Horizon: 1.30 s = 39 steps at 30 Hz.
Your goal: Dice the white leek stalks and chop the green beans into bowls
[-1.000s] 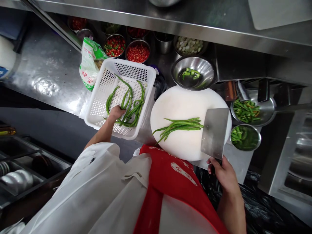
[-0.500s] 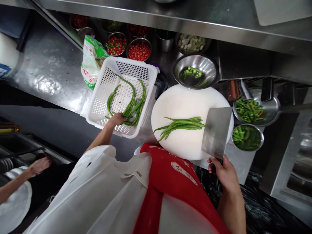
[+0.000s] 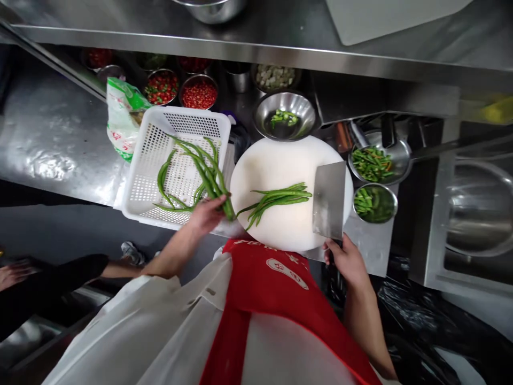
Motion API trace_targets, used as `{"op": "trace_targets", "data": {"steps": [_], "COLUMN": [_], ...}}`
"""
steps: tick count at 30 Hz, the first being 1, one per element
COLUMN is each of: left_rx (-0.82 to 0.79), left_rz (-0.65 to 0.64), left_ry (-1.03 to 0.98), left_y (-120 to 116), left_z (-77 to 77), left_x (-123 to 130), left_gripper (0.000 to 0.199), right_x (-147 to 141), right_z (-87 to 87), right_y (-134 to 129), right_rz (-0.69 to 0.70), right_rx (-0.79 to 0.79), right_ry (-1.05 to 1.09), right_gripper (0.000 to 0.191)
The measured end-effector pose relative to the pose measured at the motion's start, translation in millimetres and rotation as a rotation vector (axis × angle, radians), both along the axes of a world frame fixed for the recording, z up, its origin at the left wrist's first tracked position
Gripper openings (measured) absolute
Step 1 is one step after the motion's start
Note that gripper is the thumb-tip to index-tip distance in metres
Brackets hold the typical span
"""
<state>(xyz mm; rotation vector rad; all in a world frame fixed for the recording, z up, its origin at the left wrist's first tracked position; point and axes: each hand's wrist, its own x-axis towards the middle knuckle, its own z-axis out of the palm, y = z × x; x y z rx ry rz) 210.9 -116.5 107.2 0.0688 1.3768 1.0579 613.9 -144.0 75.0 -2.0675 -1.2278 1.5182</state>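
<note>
My left hand (image 3: 207, 215) is closed round a bunch of long green beans (image 3: 209, 179), lifted at the right edge of a white perforated basket (image 3: 136, 200). A few more beans (image 3: 161, 176) lie in that basket. On the round white cutting board (image 3: 276, 160) rests another bundle of green beans (image 3: 280, 197), roughly lined up. My right hand (image 3: 348, 259) grips the handle of a cleaver (image 3: 329, 200), whose broad blade lies flat over the board's right side, beside the bundle's ends.
Behind the board sits a steel bowl (image 3: 306, 109) with cut green pieces. Two bowls of cut green vegetables (image 3: 372, 163) (image 3: 379, 206) stand to the right. Bowls of chopped red chillies (image 3: 199, 95) and a green-white bag (image 3: 120, 120) are behind the basket. A steel shelf (image 3: 240, 51) overhangs; another person's arm (image 3: 116, 269) is lower left.
My left hand has lifted a bunch of beans from the basket and moved right, toward the board. The cleaver stays in my right hand. The whole view has shifted.
</note>
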Motion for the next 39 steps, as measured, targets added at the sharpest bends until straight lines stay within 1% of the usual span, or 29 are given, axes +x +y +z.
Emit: {"op": "trace_targets", "data": {"steps": [1, 3, 6, 8, 11, 13, 15, 16, 18, 19, 20, 21, 22, 23, 25, 26, 27, 28, 29, 30, 31, 34, 36, 39], "left_rx": [-0.027, -0.04, -0.04, -0.069, -0.137, -0.156, -0.156, -0.166, -0.185, -0.167, -0.118, -0.03, 0.092, 0.23, 0.462, 0.532, 0.573, 0.581, 0.592, 0.621, 0.643, 0.681, 0.704, 0.79], "left_rz": [-0.045, -0.056, 0.053, 0.148, 0.276, 0.286, 0.218, 0.159, -0.006, -0.109, -0.219, -0.332, -0.444, -0.552, -0.778, -0.907, -1.044, -1.176, -1.302, -1.391, -1.433, -1.438, -1.423, -1.421], "left_ry": [-0.084, -0.241, -0.4, -0.453, -0.474, -0.468, -0.46, -0.454, -0.43, -0.393, -0.315, -0.182, 0.007, 0.241, 0.756, 0.978, 1.151, 1.283, 1.355, 1.392, 1.438, 1.584, 1.645, 1.675], "left_y": [-2, -3, 3, 13, 30, 38, 40, 39, 34, 32, 30, 30, 33, 37, 49, 55, 60, 64, 66, 69, 72, 80, 82, 80], "left_z": [0.1, -3.9, -14.5, -21.3, -30.0, -34.9, -38.9, -40.4, -42.3, -42.8, -43.2, -43.6, -44.0, -44.6, -45.2, -44.6, -43.5, -42.2, -41.4, -41.6, -43.0, -50.0, -53.3, -56.4], "left_x": [28, 78, 133, 161, 197, 214, 224, 226, 226, 223, 218, 212, 204, 196, 178, 170, 163, 157, 151, 147, 143, 139, 142, 151], "left_gripper": [0.019, 0.019, 0.017, 0.02, 0.023, 0.024, 0.03, 0.032, 0.033, 0.03, 0.026, 0.02, 0.013, 0.009, 0.024, 0.032, 0.036, 0.037, 0.034, 0.033, 0.033, 0.032, 0.031, 0.03], "right_x": [-1, -1, -1, -1, 0, 2, 5, 6, 10, 12, 13, 15, 16, 18, 20, 22, 23, 26, 28, 30, 32, 30, 25, 17], "right_z": [0.1, -0.2, -1.6, -2.4, -2.6, -2.4, -2.6, -3.0, -4.8, -6.2, -7.7, -9.2, -10.4, -11.1, -10.1, -8.6, -7.1, -6.5, -7.7, -11.0, -16.0, -29.4, -28.8, -18.3], "right_y": [0, 0, -1, -2, 0, 1, 1, 1, 1, 2, 2, 4, 5, 7, 9, 9, 8, 7, 6, 6, 8, 17, 20, 20], "right_rz": [-0.016, -0.049, -0.035, -0.02, -0.014, -0.006, 0.01, 0.02, 0.033, 0.035, 0.035, 0.037, 0.041, 0.05, 0.098, 0.134, 0.173, 0.218, 0.234, 0.246, 0.253, 0.343, 0.386, 0.415], "right_rx": [-0.015, -0.04, -0.019, -0.003, -0.007, -0.011, -0.002, 0.001, -0.005, -0.012, -0.02, -0.025, -0.029, -0.031, -0.022, -0.007, 0.012, 0.037, 0.054, 0.056, 0.055, -0.012, -0.041, -0.044], "right_ry": [0.028, 0.081, 0.096, 0.109, 0.121, 0.134, 0.158, 0.165, 0.168, 0.167, 0.166, 0.164, 0.162, 0.163, 0.16, 0.148, 0.127, 0.093, 0.04, -0.018, -0.062, -0.108, -0.092, -0.118], "right_gripper": [0.03, 0.03, 0.029, 0.026, 0.022, 0.019, 0.017, 0.017, 0.017, 0.017, 0.018, 0.019, 0.02, 0.021, 0.024, 0.027, 0.029, 0.032, 0.035, 0.039, 0.042, 0.053, 0.064, 0.081]}}
